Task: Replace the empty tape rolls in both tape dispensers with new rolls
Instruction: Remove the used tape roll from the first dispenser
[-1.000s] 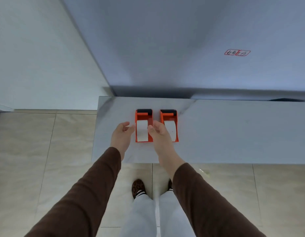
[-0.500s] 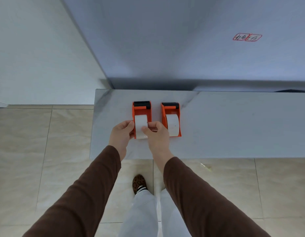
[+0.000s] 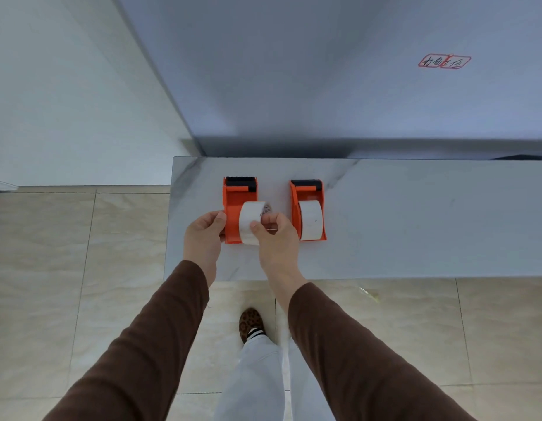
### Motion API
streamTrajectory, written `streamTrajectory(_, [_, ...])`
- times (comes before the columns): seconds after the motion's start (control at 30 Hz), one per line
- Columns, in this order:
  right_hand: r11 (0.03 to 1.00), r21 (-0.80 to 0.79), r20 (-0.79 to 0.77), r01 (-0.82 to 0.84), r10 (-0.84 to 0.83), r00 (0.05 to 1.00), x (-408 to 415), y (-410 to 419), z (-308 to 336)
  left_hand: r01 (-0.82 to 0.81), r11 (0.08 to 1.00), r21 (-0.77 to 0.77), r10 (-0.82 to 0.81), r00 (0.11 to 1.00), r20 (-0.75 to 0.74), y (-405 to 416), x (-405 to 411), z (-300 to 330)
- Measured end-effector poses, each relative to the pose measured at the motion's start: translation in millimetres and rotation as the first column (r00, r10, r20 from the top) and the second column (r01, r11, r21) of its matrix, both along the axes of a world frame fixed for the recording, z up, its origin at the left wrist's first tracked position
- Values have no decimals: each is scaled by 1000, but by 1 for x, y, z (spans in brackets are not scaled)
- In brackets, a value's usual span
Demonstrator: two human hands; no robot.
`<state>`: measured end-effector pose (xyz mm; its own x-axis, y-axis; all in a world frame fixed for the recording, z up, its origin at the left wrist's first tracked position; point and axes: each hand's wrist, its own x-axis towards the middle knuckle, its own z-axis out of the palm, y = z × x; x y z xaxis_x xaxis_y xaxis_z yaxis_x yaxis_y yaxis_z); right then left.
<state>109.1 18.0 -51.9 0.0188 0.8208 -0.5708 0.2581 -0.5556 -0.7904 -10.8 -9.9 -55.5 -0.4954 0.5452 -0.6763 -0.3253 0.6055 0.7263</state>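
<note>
From the head view, 2 orange tape holders sit side by side on the bench [image 3: 415, 226]. The left hand [image 3: 202, 235] curls its fingers on the outer side of the left tape holder [image 3: 233, 208] and keeps it in place. The right hand [image 3: 275, 238] pinches the white roll [image 3: 251, 220] with its thumb in front and its fingers on the far side. The roll is tipped toward the right hand and looks half out of its slot. The right tape holder [image 3: 307, 208] sits just past the right hand, and its own white roll [image 3: 309, 219] sits straight inside it.

The roll could slip, because it is round and smooth and only a pinch holds it. It might then roll off the near edge of the bench, close to both wrists. The holder could also slide if the left hand lets go too early, since the bench looks shiny and slick. Each holder has a black toothed strip at the far end, away from the hands, and it might scratch a finger.

The holders look like hard plastic, boxy with open tops. The bench is pale grey with thin dark lines like marble
</note>
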Motion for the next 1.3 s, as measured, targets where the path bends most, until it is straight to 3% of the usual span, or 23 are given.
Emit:
streamTrajectory(0.73, [1000,-9,-190,0,-2,982,18,-20,20,43,992,-115,-53,995,-79,1,-19,-25])
streamTrajectory(0.83, [1000,-12,-220,8,-10,975,24,-20,25,35,990,-138,-62,978,-197,0,-17,-16])
streamTrajectory(0.93, [1000,-10,-255,13,-15,967,34,-19,34,48,999,-21,-53,943,-327,-1,-6,8])
streamTrajectory(1.03, [998,41,-289,49,-35,957,52,-16,46,169,979,110,-137,958,-252,-2,22,35])
streamTrajectory(1.3, [952,80,-324,297,-257,911,143,-7,69,433,873,225,-424,901,-91,14,128,67])
